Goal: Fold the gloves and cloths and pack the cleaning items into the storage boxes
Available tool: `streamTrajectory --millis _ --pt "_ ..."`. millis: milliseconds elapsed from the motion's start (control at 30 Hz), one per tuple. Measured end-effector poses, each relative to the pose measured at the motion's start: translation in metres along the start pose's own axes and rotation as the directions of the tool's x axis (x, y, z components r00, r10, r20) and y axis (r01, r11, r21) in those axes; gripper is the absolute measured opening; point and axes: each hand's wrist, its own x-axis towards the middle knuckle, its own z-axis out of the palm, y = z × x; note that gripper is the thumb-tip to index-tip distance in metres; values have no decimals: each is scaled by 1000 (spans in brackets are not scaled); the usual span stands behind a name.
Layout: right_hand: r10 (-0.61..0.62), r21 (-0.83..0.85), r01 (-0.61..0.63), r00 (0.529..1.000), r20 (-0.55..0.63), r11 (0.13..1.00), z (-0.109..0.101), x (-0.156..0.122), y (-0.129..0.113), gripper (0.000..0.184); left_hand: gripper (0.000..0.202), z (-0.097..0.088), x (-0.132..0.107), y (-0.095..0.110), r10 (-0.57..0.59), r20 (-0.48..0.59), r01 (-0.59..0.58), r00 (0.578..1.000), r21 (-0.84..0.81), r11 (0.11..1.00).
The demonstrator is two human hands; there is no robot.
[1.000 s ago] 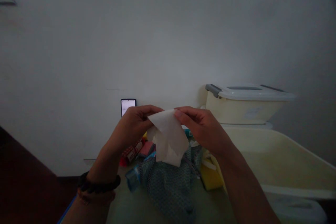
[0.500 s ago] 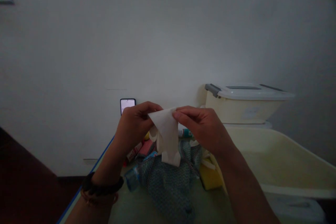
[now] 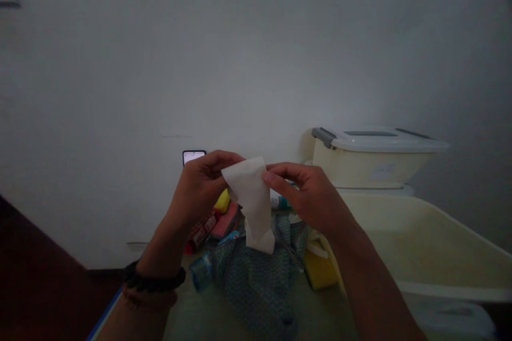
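Observation:
Between my two hands hangs a thin white strip that looks like paper or tissue (image 3: 256, 202). My left hand (image 3: 204, 178) pinches its upper left part, the fingertips partly hidden behind it. With thumb and forefinger, my right hand (image 3: 302, 186) grips its upper right edge. The strip's lower end hangs in front of a grey-blue knitted cloth (image 3: 256, 277) lying crumpled on the table (image 3: 192, 319). Left of the cloth lie a clear blue plastic bottle (image 3: 200, 272), a red-wrapped item (image 3: 202, 229) and a pink cloth (image 3: 226, 221).
A yellow sponge (image 3: 321, 269) lies right of the cloth, beside an open cream bin (image 3: 424, 234). Behind the bin stands a lidded box (image 3: 368, 165). A phone (image 3: 194, 156) leans near the wall, and a white and teal tube (image 3: 280, 200) lies behind my right hand.
My left hand has shifted slightly left and the strip's top has spread wider and flatter. A yellow item and the pink cloth behind it show more. My right hand has barely moved.

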Motion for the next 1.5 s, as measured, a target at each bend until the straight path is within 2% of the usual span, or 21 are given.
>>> streamTrajectory --millis 133,233,367,533,700,767,867,933,1067,1233,1500 --pt "-34 20 34 999 -29 999 1 0 3 17 8 0 -1 2 25 24 -25 999 29 999" --pt "-43 52 46 997 -57 998 3 1 4 16 10 0 0 3 29 33 -29 999 -13 1000" --pt "-43 50 46 997 -63 998 4 1 4 14 13 -1 1 1 -6 65 11 998 -78 997" --pt "-48 29 51 994 -103 998 7 0 1 12 15 -3 1 -4 -60 174 92 983 -181 979" --pt "-64 30 69 990 -125 997 8 0 1 11 17 -4 1 -8 -55 223 110 973 -240 965" --pt "-57 9 59 986 -158 998 8 0 1 12 19 -8 0 -9 -44 297 127 954 -264 956" --pt "-47 -30 41 977 -207 999 8 -1 0 14 29 -18 -1 -10 -44 488 200 871 -271 942" --pt "-54 -56 43 975 -217 998 8 -1 -1 13 34 -22 -2 -9 -36 532 210 846 -271 939" --pt "-86 -78 71 976 -202 994 11 -2 -4 11 30 -19 -4 -5 -64 449 159 891 -176 971" --pt "-97 -26 94 979 -181 995 13 -2 -5 10 13 -8 -2 -3 -64 328 111 943 -127 986" --pt "-112 -2 113 984 -140 994 12 -2 -4 11 12 -5 -1 2 -94 208 122 974 -125 985"
